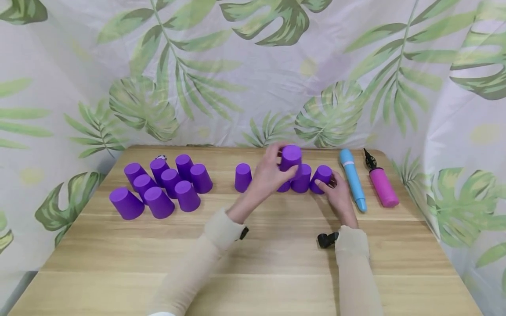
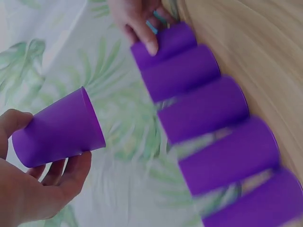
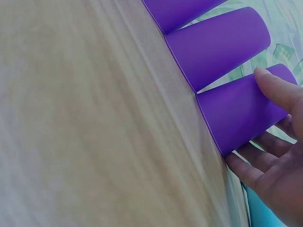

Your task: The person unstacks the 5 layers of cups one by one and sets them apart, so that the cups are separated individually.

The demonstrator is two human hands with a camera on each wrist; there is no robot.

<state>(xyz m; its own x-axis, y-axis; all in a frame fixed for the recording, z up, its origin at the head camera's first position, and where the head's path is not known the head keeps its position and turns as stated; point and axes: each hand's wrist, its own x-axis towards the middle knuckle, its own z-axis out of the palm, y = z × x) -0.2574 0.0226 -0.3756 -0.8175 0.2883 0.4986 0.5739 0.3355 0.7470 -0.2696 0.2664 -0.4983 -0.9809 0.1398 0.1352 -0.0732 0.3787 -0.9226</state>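
Purple cup [image 1: 291, 157] upturned, gripped by left fingers [image 1: 272, 169]; right fingers [image 1: 330, 186] clasp end cup [image 1: 321, 177].

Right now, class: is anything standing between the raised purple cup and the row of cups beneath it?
Nothing visible. The left hand holds the raised cup upside down just above the row of cups, with only air showing between in the left wrist view. The right hand steadies the end cup, off to one side.

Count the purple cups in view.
15 purple cups: nine in a cluster on the table left, five in a row mid-table, one held cup in the left hand. Head view hides one.
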